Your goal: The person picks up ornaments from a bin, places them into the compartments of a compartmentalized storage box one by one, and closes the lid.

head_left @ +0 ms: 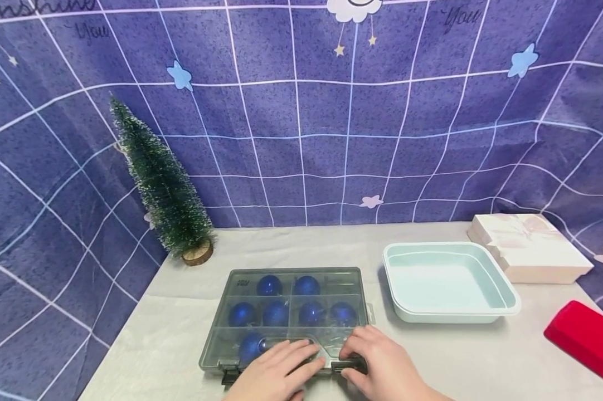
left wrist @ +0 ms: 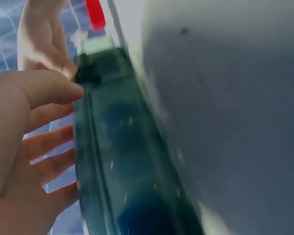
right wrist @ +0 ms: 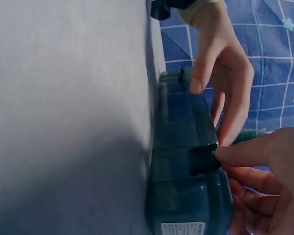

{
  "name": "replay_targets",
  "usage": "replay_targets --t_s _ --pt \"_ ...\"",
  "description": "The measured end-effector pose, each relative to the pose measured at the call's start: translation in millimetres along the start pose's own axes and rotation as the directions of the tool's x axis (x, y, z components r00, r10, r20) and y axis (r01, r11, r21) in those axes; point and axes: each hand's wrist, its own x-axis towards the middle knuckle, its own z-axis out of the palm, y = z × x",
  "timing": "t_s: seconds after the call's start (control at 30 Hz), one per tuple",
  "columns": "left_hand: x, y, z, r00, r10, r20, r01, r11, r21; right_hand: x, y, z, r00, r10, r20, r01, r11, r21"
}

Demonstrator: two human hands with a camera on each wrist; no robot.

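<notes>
A grey see-through storage box [head_left: 215,346] with compartments lies on the table, its lid down. Inside are several blue balls [head_left: 268,285], most singly or in pairs per compartment. Along the front edge sit two black latches, a left one [head_left: 229,376] and a right one [head_left: 350,366]. My left hand [head_left: 278,372] rests on the lid's front with fingers extended, its thumb [left wrist: 56,88] along the edge in the left wrist view. At the right latch, my right hand [head_left: 385,363] pinches, thumb [right wrist: 250,152] on the black tab and fingers bent over the lid.
To the right stands a pale blue tray [head_left: 452,318]. Behind it is a white gift box [head_left: 542,262], and a red object [head_left: 589,337] lies at the far right. A small artificial Christmas tree [head_left: 161,184] stands back left, before a blue checked curtain [head_left: 321,111].
</notes>
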Motion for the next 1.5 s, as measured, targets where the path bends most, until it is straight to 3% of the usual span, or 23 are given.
replay_targets --t_s 0.2,0.33,0.43,0.57,0.67,0.73,0.8,0.9,0.97,1.03,1.1,1.13,1.17,1.27,1.33,1.4,1.5 --pt "-34.8 -11.9 -11.5 0.982 -0.118 -0.145 0.148 0.964 0.222 2 0 -2.2 0.998 -0.043 -0.037 0.042 0.999 -0.027" --pt "-68.2 -26.8 -19.2 0.951 -0.197 -0.238 0.254 0.937 0.24 3 0 -3.5 0.999 -0.038 -0.019 0.037 0.999 -0.038" --pt "-88.2 -34.6 -26.0 0.934 -0.28 -0.219 0.33 0.913 0.238 4 -1 -5.4 1.0 -0.021 0.013 0.021 0.999 -0.03" --pt "-98.9 -40.7 -32.5 0.931 -0.325 -0.164 0.356 0.906 0.228 9 -5 -7.3 0.998 -0.048 0.046 0.047 0.999 0.013" --pt "-101.8 -44.4 -33.1 0.938 -0.308 -0.159 0.336 0.92 0.2 14 -13 -4.9 0.992 -0.113 0.053 0.106 0.987 0.119" --pt "-104.4 -45.6 -33.4 0.938 -0.308 -0.16 0.336 0.922 0.193 18 -22 -0.6 0.984 -0.16 0.08 0.135 0.956 0.259" --pt "-107.2 -46.3 -33.4 0.937 -0.306 -0.168 0.336 0.921 0.196 22 -32 6.4 0.968 -0.201 0.148 0.109 0.875 0.472" --pt "-109.3 -45.1 -34.4 0.929 -0.329 -0.166 0.359 0.911 0.201 28 -46 21.1 0.924 -0.243 0.294 -0.055 0.677 0.734" --pt "-109.2 -44.3 -35.8 0.923 -0.353 -0.15 0.379 0.902 0.205 31 -53 34.2 0.886 -0.272 0.376 -0.181 0.545 0.819" --pt "-109.0 -44.1 -37.2 0.92 -0.369 -0.133 0.39 0.898 0.203 34 -59 49.4 0.853 -0.31 0.419 -0.238 0.484 0.842" --pt "-109.0 -44.5 -38.4 0.918 -0.377 -0.12 0.394 0.898 0.193 38 -61 65.5 0.825 -0.34 0.451 -0.28 0.446 0.85" --pt "-108.9 -45.1 -38.5 0.921 -0.368 -0.125 0.386 0.903 0.19 40 -61 72.9 0.814 -0.336 0.474 -0.302 0.454 0.839" --pt "-109.0 -45.7 -38.5 0.925 -0.357 -0.128 0.376 0.908 0.182 43 -61 80.0 0.801 -0.327 0.501 -0.341 0.438 0.832" --pt "-109.9 -47.7 -37.6 0.935 -0.33 -0.133 0.349 0.921 0.17 50 -58 99.2 0.774 -0.254 0.58 -0.422 0.475 0.772" --pt "-110.6 -48.9 -36.7 0.94 -0.317 -0.13 0.336 0.928 0.164 53 -59 106.2 0.758 -0.195 0.623 -0.507 0.425 0.75" --pt "-111.5 -49.8 -36.1 0.941 -0.317 -0.12 0.334 0.93 0.157 56 -63 111.0 0.75 -0.172 0.639 -0.56 0.35 0.751" --pt "-112.2 -50.1 -36.0 0.939 -0.324 -0.114 0.338 0.93 0.145 60 -72 111.7 0.728 -0.192 0.658 -0.65 0.111 0.752"
